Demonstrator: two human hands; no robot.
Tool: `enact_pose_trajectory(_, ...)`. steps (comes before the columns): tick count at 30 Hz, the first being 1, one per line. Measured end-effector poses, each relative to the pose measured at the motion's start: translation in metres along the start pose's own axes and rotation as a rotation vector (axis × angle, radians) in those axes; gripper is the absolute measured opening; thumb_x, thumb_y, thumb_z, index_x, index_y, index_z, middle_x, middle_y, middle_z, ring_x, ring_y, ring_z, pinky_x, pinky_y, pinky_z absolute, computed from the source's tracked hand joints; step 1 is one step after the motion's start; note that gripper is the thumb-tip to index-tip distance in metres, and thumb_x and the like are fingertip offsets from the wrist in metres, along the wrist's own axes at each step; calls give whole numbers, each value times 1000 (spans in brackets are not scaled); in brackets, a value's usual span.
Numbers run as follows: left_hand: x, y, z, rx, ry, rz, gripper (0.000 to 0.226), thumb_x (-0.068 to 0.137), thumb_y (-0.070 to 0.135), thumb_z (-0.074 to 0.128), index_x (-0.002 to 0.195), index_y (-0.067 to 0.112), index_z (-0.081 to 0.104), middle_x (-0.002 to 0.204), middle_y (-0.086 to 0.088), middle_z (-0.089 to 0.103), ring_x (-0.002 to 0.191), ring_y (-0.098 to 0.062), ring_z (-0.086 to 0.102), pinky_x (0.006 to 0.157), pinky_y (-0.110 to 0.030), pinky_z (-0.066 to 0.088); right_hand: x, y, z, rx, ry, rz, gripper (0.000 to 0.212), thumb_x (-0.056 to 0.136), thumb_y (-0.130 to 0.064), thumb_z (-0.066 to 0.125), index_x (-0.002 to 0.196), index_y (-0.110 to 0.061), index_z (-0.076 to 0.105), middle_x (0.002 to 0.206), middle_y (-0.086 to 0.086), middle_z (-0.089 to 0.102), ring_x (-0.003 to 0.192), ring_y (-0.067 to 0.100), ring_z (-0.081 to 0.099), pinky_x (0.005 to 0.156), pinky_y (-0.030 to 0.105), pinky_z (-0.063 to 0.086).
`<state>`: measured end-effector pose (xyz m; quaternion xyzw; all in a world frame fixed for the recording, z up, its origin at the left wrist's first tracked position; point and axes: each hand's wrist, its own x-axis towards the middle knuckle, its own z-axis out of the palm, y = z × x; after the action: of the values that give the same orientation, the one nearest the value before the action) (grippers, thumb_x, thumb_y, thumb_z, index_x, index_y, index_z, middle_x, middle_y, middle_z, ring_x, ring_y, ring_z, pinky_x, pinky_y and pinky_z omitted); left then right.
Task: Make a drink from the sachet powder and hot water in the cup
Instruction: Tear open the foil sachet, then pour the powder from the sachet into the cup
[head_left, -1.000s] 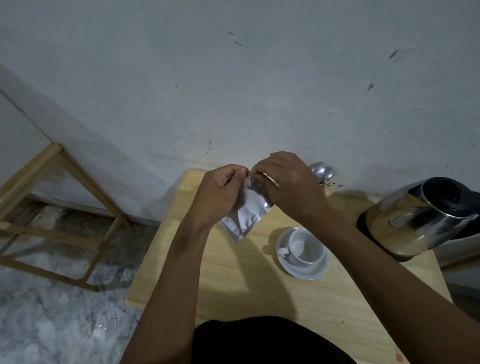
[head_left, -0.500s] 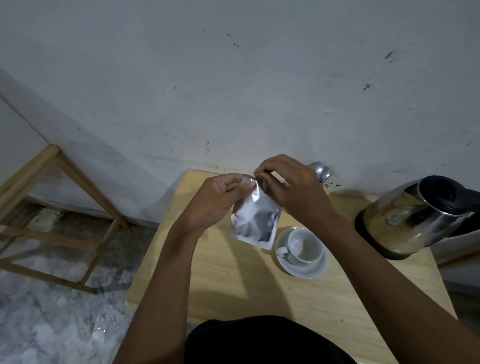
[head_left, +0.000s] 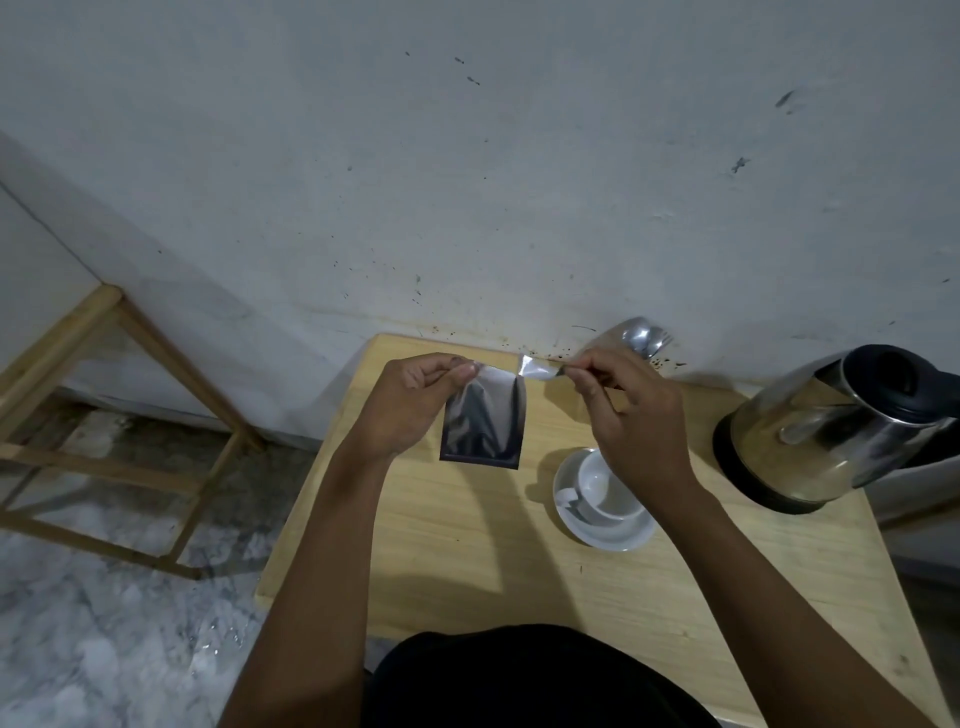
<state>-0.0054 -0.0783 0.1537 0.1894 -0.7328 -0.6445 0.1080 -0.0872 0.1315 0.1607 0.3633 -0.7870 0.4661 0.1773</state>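
A silver foil sachet (head_left: 483, 421) hangs upright above the wooden table (head_left: 467, 540). My left hand (head_left: 410, 400) pinches its top left corner. My right hand (head_left: 628, 410) pinches a torn foil strip (head_left: 537, 368) that still joins the sachet's top right corner. A white cup (head_left: 605, 486) stands on a white saucer (head_left: 613, 535) below my right hand, partly hidden by my wrist. The steel kettle (head_left: 831, 431) with a black lid sits at the table's right.
Metal cutlery (head_left: 644, 335), a spoon and a fork, leans by the wall behind my right hand. A wooden frame (head_left: 119, 415) stands on the marble floor at the left. The wall runs right along the table's far edge.
My hands have moved apart. The right hand has pulled to the right and torn a strip off the sachet's top; the sachet now hangs straight from my left hand.
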Motion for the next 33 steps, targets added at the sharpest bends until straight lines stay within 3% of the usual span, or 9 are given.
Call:
enact_pose_trajectory(5, -2, -18, -7, 13, 41, -6, 16, 90, 16, 62, 81, 22, 74, 70, 13, 73, 76, -5, 66, 70, -14, 52, -17, 6, -5, 214, 115, 468, 10, 95, -17, 60, 98, -12, 68, 84, -5, 68, 76, -6, 61, 67, 5, 43)
enact_pose_trajectory(10, -9, -29, -17, 63, 58, -51, 15, 90, 26, 62, 87, 18, 75, 85, -8, 75, 80, -23, 65, 80, -35, 51, -34, 46, 23, 185, -160, 755, 17, 93, -20, 65, 109, -14, 64, 88, -4, 71, 80, 11, 68, 72, 23, 51)
enact_pose_trajectory(14, -20, -31, -13, 148, 88, -85, 15, 91, 33, 60, 84, 31, 73, 84, -1, 74, 78, -10, 66, 76, -26, 52, -44, 59, 67, 44, -377, 749, 12, 91, -12, 63, 87, -16, 73, 86, -1, 71, 74, 7, 62, 64, 15, 43)
enact_pose_trajectory(19, -29, -38, -8, 126, 108, -156, 15, 90, 33, 61, 91, 27, 74, 88, 0, 75, 78, -8, 64, 70, -16, 51, -45, 69, 107, -37, -545, 761, 18, 93, -13, 59, 96, -12, 76, 98, 2, 73, 81, 10, 58, 64, 14, 39)
enact_pose_trajectory(22, -32, -41, -5, 146, 104, -159, 15, 92, 32, 59, 92, 29, 74, 85, 10, 74, 77, -3, 63, 68, -14, 50, -46, 77, 115, -99, -684, 725, 21, 94, -20, 58, 106, -12, 73, 110, 4, 72, 92, 14, 61, 76, 23, 46)
enact_pose_trajectory(24, -33, -43, -3, 137, 113, -171, 16, 92, 30, 58, 94, 24, 74, 84, 11, 72, 74, -3, 62, 64, -14, 49, -44, 78, 110, -105, -648, 699, 23, 94, -23, 57, 107, -11, 73, 112, 4, 70, 101, 19, 62, 84, 28, 46)
enact_pose_trajectory(28, -32, -45, 4, 72, 120, -191, 18, 91, 28, 61, 97, 17, 75, 81, 4, 73, 66, -5, 60, 57, -12, 48, -39, 57, 78, 276, -362, 905, 20, 97, -23, 54, 102, -16, 72, 106, -2, 71, 93, 18, 67, 80, 32, 49)
enact_pose_trajectory(30, -29, -44, 11, 27, 116, -202, 17, 90, 25, 63, 96, 16, 75, 77, 2, 72, 62, -4, 59, 57, -14, 50, -46, 43, 56, 557, -392, 1031, 19, 96, -23, 56, 107, -16, 71, 109, 0, 71, 98, 17, 67, 83, 35, 52)
enact_pose_trajectory(33, -26, -40, 28, -6, 74, -199, 17, 90, 25, 63, 94, 13, 75, 79, 2, 71, 66, -5, 60, 61, -20, 53, -66, 40, 34, 549, -543, 941, 24, 91, -32, 65, 113, -24, 67, 108, -4, 73, 103, 14, 67, 84, 32, 54)
